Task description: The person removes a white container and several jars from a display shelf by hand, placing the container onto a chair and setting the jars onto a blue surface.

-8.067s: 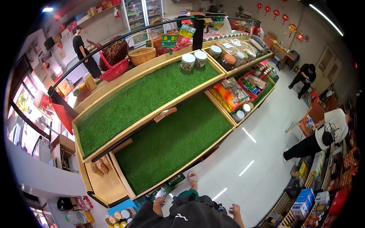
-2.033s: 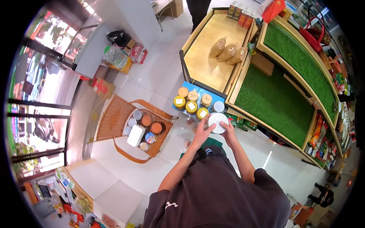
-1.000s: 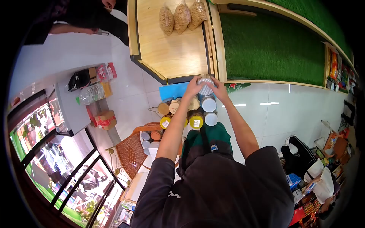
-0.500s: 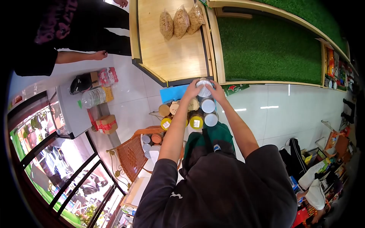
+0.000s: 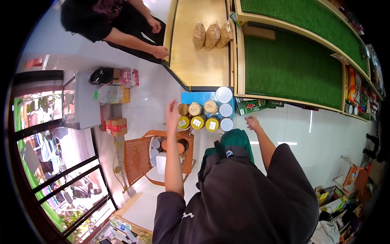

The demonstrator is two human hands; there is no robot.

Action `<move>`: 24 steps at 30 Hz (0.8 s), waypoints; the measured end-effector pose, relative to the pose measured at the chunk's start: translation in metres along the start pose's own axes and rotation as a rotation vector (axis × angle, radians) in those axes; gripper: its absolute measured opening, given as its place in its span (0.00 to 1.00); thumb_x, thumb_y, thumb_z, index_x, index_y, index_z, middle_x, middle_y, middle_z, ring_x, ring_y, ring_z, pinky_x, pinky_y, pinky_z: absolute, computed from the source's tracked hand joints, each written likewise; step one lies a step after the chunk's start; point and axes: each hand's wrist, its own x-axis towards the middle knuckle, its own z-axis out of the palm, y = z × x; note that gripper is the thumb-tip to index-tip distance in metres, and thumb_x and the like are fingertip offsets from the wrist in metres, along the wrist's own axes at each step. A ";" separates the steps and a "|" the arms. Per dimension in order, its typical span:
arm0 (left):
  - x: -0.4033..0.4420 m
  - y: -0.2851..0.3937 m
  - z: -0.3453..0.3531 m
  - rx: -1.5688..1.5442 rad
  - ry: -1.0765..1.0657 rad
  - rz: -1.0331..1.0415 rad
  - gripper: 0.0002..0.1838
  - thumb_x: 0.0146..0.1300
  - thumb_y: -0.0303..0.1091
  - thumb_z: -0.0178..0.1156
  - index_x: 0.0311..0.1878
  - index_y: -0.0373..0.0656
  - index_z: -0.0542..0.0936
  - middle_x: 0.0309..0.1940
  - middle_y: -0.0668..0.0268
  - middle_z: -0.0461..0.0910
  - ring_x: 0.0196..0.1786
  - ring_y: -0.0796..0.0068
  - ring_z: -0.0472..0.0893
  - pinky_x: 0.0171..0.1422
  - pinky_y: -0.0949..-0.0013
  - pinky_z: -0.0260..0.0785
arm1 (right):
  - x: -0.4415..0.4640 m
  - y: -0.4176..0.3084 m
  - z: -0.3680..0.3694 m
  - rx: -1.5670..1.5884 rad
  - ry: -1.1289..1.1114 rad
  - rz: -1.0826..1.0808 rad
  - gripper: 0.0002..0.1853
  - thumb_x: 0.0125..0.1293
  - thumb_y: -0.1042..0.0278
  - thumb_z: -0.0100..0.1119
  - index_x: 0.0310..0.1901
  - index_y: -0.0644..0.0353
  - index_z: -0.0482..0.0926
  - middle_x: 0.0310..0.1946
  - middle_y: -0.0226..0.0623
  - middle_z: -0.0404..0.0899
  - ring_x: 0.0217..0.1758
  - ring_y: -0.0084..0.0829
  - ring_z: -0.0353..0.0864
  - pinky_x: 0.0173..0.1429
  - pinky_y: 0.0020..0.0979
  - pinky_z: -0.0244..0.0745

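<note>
Several lidded jars stand close together on a blue surface (image 5: 191, 97) against the end of the wooden display. One jar with a patterned white lid (image 5: 224, 94) is at the back right, with plain white-lidded jars (image 5: 226, 110) in front of it. Yellow-lidded jars (image 5: 198, 122) make up the front row, and cloth-topped jars (image 5: 211, 107) are behind them. My left hand (image 5: 172, 113) is raised just left of the jars, holding nothing. My right hand (image 5: 252, 122) is to their right, fingers apart and nothing in it.
Bags of brown food (image 5: 212, 35) lie on the wooden display (image 5: 183, 61). Green-lined shelves (image 5: 292, 69) run to the right. A person in black (image 5: 118, 28) stands at the upper left. A wicker chair (image 5: 136, 158) holding more jars is at the lower left, with a red-taped box (image 5: 116, 127) beyond.
Both hands have let go of the patterned-lid jar and moved apart, left and right. That jar now stands on the blue surface. The person in black has come nearer the display.
</note>
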 end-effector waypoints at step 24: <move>-0.388 -0.284 -0.010 0.190 -0.144 -0.735 0.22 0.63 0.49 0.53 0.52 0.43 0.73 0.39 0.62 0.82 0.33 0.71 0.79 0.33 0.65 0.72 | -0.182 0.298 -0.115 0.335 0.188 0.201 0.22 0.62 0.52 0.55 0.54 0.56 0.73 0.37 0.39 0.79 0.30 0.34 0.80 0.31 0.35 0.75</move>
